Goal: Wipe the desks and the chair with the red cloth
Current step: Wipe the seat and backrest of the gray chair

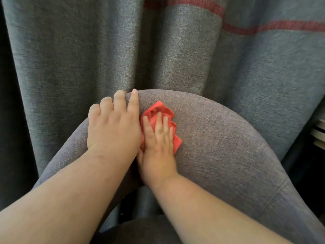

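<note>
A grey fabric chair back [219, 138] curves across the middle of the view, with part of the seat at the bottom. The crumpled red cloth [158, 110] lies on the inner face of the back, just below the top edge. My right hand [158, 148] presses flat on the cloth with its fingers spread over it. My left hand [112, 124] rests over the top edge of the chair back, right beside the cloth, its fingers curled over the rim.
A grey curtain [88, 50] with red stripes near the top right hangs directly behind the chair. A pale striped object [319, 134] shows at the right edge.
</note>
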Demonstrator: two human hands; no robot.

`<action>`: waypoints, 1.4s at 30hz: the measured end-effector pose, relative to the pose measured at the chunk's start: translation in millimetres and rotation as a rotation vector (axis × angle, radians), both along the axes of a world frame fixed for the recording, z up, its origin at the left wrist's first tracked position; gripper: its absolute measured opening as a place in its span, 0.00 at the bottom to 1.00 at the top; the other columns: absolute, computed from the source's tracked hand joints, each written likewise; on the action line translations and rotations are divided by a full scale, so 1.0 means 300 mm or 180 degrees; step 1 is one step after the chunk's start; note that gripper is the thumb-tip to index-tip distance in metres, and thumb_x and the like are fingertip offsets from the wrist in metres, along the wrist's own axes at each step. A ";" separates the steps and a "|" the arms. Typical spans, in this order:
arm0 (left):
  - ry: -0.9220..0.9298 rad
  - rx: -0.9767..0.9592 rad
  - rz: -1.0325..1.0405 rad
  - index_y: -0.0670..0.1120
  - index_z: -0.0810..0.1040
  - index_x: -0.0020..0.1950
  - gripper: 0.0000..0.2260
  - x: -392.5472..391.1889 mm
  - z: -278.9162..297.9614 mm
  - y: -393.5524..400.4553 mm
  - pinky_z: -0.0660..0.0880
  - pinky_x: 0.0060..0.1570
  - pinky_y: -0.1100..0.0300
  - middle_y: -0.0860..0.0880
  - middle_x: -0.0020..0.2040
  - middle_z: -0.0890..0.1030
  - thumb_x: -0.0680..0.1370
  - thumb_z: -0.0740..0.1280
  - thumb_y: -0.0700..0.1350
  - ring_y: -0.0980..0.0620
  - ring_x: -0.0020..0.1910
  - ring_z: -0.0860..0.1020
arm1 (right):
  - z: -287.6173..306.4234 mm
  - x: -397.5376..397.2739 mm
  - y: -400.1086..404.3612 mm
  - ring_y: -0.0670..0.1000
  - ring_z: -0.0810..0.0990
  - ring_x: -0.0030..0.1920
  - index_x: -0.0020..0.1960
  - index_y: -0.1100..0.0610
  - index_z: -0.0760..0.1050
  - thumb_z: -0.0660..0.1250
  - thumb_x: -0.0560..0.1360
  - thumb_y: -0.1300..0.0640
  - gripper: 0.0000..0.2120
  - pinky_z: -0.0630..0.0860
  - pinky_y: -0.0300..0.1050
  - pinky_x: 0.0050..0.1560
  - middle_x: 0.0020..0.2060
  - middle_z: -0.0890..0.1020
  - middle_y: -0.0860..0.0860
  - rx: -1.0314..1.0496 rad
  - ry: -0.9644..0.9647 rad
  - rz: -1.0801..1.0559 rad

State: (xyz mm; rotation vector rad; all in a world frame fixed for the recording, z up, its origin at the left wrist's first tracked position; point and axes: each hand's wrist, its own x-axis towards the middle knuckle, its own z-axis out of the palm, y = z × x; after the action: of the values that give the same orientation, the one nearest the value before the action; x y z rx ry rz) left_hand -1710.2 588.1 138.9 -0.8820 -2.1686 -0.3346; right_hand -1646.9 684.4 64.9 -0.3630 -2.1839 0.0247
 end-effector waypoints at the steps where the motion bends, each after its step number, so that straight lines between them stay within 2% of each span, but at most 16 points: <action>1: -0.0013 0.0000 -0.0019 0.45 0.55 0.78 0.26 0.001 0.000 0.001 0.64 0.54 0.46 0.40 0.73 0.65 0.80 0.49 0.47 0.38 0.59 0.70 | 0.006 0.011 0.018 0.62 0.48 0.78 0.78 0.51 0.51 0.58 0.74 0.46 0.35 0.45 0.61 0.77 0.78 0.52 0.60 0.0134 -0.0107 -0.0020; 4: -0.0037 -0.0018 -0.0024 0.46 0.54 0.79 0.27 0.006 0.005 0.002 0.64 0.53 0.46 0.40 0.72 0.65 0.79 0.51 0.45 0.38 0.59 0.70 | 0.049 0.118 0.134 0.64 0.59 0.77 0.77 0.51 0.58 0.63 0.73 0.47 0.35 0.52 0.64 0.75 0.76 0.62 0.62 0.0943 -0.0733 -0.0426; 7: -0.0021 -0.0064 -0.0007 0.46 0.52 0.79 0.27 0.009 0.009 0.000 0.65 0.54 0.45 0.39 0.73 0.64 0.79 0.49 0.43 0.38 0.59 0.70 | 0.079 0.284 0.281 0.64 0.62 0.75 0.76 0.51 0.63 0.72 0.70 0.50 0.37 0.54 0.65 0.73 0.75 0.66 0.62 0.1312 -0.1001 -0.0993; 10: -0.0013 -0.0077 -0.0029 0.45 0.50 0.79 0.27 0.014 0.012 -0.006 0.65 0.53 0.45 0.39 0.73 0.63 0.79 0.48 0.43 0.39 0.59 0.69 | 0.082 0.400 0.345 0.64 0.59 0.76 0.77 0.50 0.62 0.73 0.69 0.49 0.39 0.51 0.65 0.74 0.75 0.64 0.63 0.1207 -0.0971 -0.1405; 14: -0.0020 -0.0095 -0.0032 0.45 0.47 0.79 0.27 0.017 0.010 -0.009 0.65 0.55 0.46 0.39 0.74 0.61 0.79 0.46 0.43 0.39 0.59 0.69 | 0.066 0.336 0.280 0.65 0.54 0.77 0.77 0.49 0.63 0.71 0.72 0.46 0.36 0.49 0.67 0.74 0.76 0.60 0.66 0.0598 -0.0422 -0.1648; 17: -0.0036 -0.0116 0.0016 0.46 0.48 0.79 0.28 0.015 0.009 -0.007 0.65 0.55 0.45 0.40 0.74 0.61 0.79 0.46 0.43 0.39 0.59 0.69 | 0.094 0.190 0.187 0.64 0.47 0.79 0.79 0.48 0.57 0.59 0.75 0.35 0.36 0.44 0.65 0.76 0.78 0.53 0.65 0.0056 -0.0086 -0.1546; 19: -0.0045 -0.0116 0.0038 0.46 0.49 0.79 0.29 0.011 0.009 -0.009 0.64 0.55 0.45 0.40 0.74 0.62 0.78 0.47 0.46 0.39 0.59 0.69 | 0.122 0.088 0.125 0.65 0.45 0.78 0.79 0.46 0.56 0.54 0.73 0.32 0.38 0.42 0.64 0.76 0.78 0.51 0.65 0.0037 -0.0037 -0.1167; 22: -0.0044 -0.0148 0.0034 0.46 0.49 0.79 0.31 0.004 0.005 -0.012 0.64 0.56 0.46 0.41 0.74 0.62 0.76 0.48 0.51 0.40 0.60 0.69 | 0.145 0.004 0.082 0.66 0.48 0.78 0.77 0.44 0.61 0.55 0.74 0.34 0.33 0.43 0.65 0.75 0.78 0.54 0.65 0.0279 -0.0072 -0.0638; 24: -0.0039 -0.0123 0.0005 0.46 0.50 0.79 0.30 0.004 0.007 -0.010 0.64 0.55 0.47 0.41 0.74 0.63 0.76 0.49 0.50 0.40 0.60 0.69 | 0.155 0.015 0.107 0.68 0.51 0.77 0.76 0.44 0.63 0.57 0.74 0.35 0.32 0.46 0.66 0.75 0.78 0.56 0.65 0.0547 -0.0245 -0.0523; 28: -0.0009 -0.0078 -0.0005 0.46 0.50 0.79 0.28 0.009 0.007 -0.004 0.65 0.55 0.46 0.41 0.73 0.63 0.78 0.47 0.45 0.40 0.59 0.69 | 0.193 0.152 0.253 0.67 0.58 0.76 0.74 0.45 0.66 0.64 0.71 0.33 0.35 0.53 0.69 0.72 0.76 0.63 0.64 0.1375 -0.0934 -0.0666; 31: 0.0003 -0.0038 -0.0027 0.46 0.49 0.79 0.27 0.007 0.005 -0.001 0.65 0.55 0.46 0.40 0.73 0.63 0.78 0.47 0.43 0.40 0.59 0.69 | 0.222 0.283 0.363 0.66 0.61 0.75 0.74 0.48 0.67 0.66 0.71 0.33 0.36 0.54 0.68 0.72 0.75 0.64 0.63 0.1693 -0.1167 -0.0956; 34: 0.0014 -0.0021 -0.0030 0.46 0.48 0.79 0.27 0.007 0.002 -0.002 0.64 0.55 0.46 0.40 0.73 0.62 0.79 0.47 0.43 0.40 0.59 0.69 | 0.210 0.332 0.382 0.64 0.58 0.77 0.75 0.48 0.65 0.65 0.71 0.33 0.37 0.52 0.66 0.74 0.77 0.63 0.61 0.1435 -0.0964 -0.1277; 38: 0.0072 -0.0033 0.0009 0.46 0.48 0.79 0.27 0.002 0.000 -0.003 0.65 0.55 0.45 0.40 0.73 0.62 0.79 0.47 0.43 0.39 0.59 0.69 | 0.170 0.220 0.282 0.63 0.51 0.78 0.77 0.48 0.60 0.58 0.74 0.32 0.36 0.48 0.64 0.76 0.78 0.57 0.62 0.0536 -0.0248 -0.1573; 42: 0.0120 -0.0023 0.0064 0.46 0.49 0.79 0.26 -0.005 -0.006 0.004 0.65 0.55 0.45 0.40 0.74 0.62 0.81 0.49 0.46 0.39 0.60 0.69 | 0.144 0.059 0.164 0.63 0.47 0.79 0.78 0.46 0.58 0.54 0.74 0.32 0.36 0.42 0.62 0.76 0.79 0.53 0.62 0.0130 0.0027 -0.1163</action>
State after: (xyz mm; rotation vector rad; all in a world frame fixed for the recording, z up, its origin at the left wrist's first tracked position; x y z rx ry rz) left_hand -1711.7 589.5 137.2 -0.8634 -2.1439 -0.2982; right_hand -1629.1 733.5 108.1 -0.7306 -2.0760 -0.2197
